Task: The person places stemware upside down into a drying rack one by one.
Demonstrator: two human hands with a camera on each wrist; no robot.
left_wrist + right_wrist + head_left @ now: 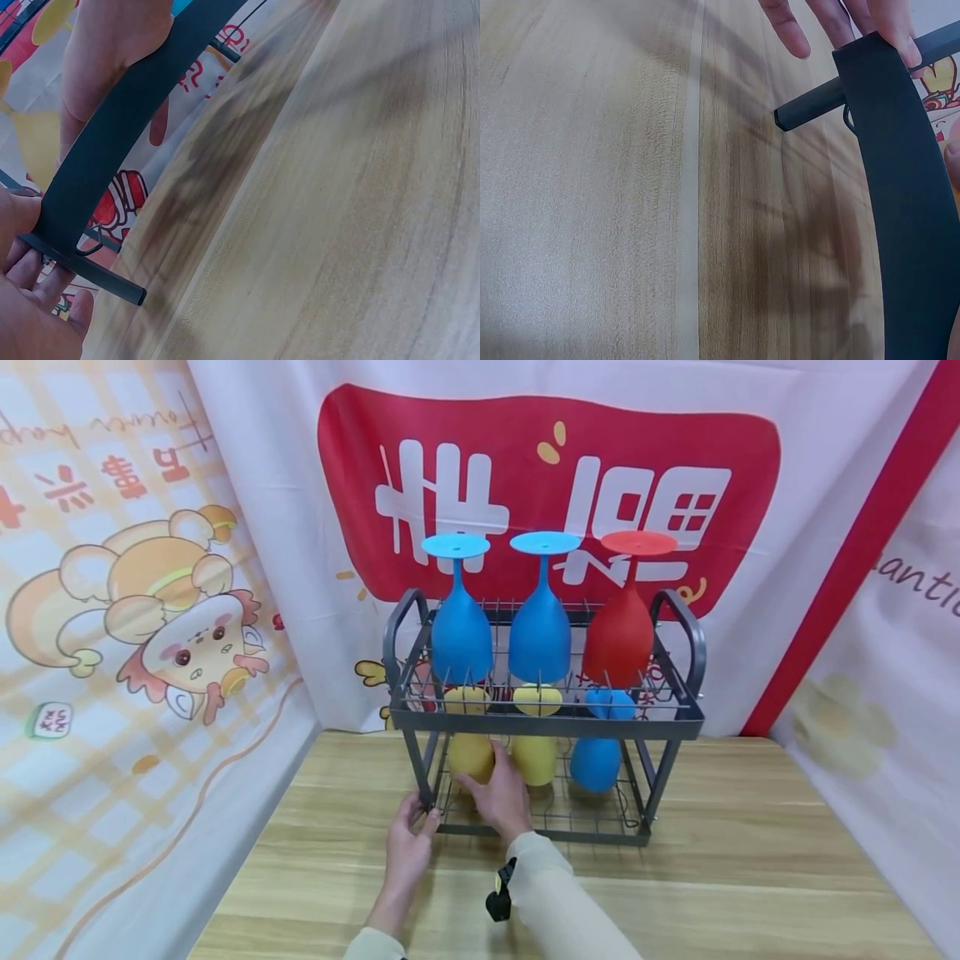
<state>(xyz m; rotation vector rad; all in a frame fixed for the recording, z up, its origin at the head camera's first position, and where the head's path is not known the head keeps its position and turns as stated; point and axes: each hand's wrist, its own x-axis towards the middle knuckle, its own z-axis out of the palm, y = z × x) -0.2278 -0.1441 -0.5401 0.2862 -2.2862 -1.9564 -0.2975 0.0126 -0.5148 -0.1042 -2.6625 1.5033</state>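
A dark two-tier wire rack [547, 724] stands on the wooden table. My left hand [410, 843] holds its lower front left corner, thumb above the bar and fingers under it, as the left wrist view shows. Reaching into the lower tier, my right hand [501, 793] grips the bowl of the left yellow goblet [468, 753], which is upside down. Beside it stand another yellow goblet [534, 760] and a blue goblet [596, 765], both inverted. In the right wrist view the rack's lower bar [900, 195] hides most of the right hand.
On the upper tier, two blue goblets [462, 639] [540, 639] and a red goblet [618, 639] stand upside down. Curved handles [693, 643] rise at both rack ends. Printed cloth [255, 460] hangs behind and at the sides of the table [750, 827].
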